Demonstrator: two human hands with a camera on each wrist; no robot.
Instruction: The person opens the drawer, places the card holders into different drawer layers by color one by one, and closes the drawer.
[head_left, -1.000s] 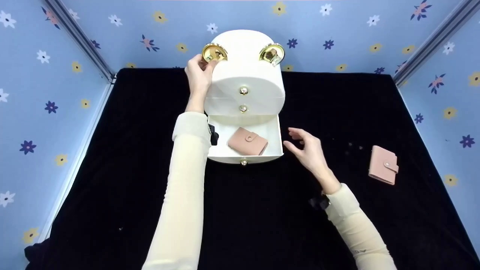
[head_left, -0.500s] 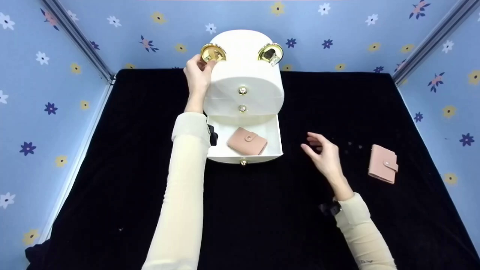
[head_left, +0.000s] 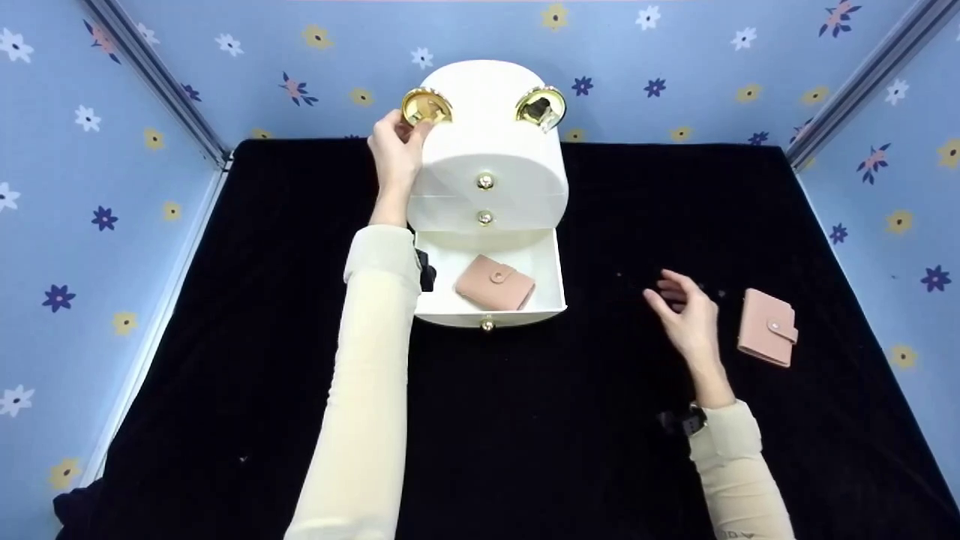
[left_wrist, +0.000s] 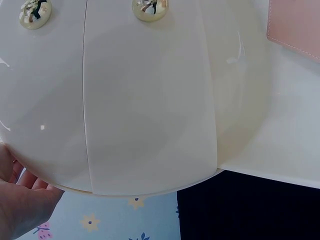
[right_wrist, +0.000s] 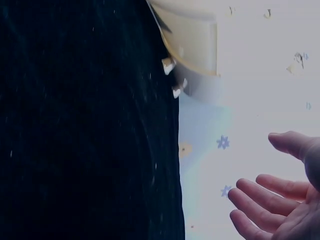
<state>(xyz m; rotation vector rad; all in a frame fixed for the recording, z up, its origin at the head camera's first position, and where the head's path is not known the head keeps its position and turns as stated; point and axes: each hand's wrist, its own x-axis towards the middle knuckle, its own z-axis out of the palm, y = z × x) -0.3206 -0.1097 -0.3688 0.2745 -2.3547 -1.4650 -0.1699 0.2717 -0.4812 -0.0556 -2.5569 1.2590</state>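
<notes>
A white drawer box [head_left: 487, 142] with two gold, ear-like round dishes stands at the back. My left hand [head_left: 397, 150] grips the box at its left gold dish [head_left: 426, 106], thumb in front and the other fingers mostly hidden behind. The bottom drawer [head_left: 551, 266] is pulled out, and a pink snap wallet [head_left: 495, 283] lies tilted inside it. Over the black cloth to the right, my right hand [head_left: 690, 319] is empty, its fingers loosely bent and apart. Nearest to it is a second pink wallet [head_left: 766, 328], lying flat with its snap tab facing right.
Two upper drawers with gold knobs [head_left: 485, 181] are closed. Black cloth [head_left: 525, 420] covers the table. Blue flowered panels [head_left: 300, 67] wall in the back and both sides.
My right hand has moved right, away from the open drawer and closer to the wallet on the cloth. The left hand keeps its grip, and the box stays put.
</notes>
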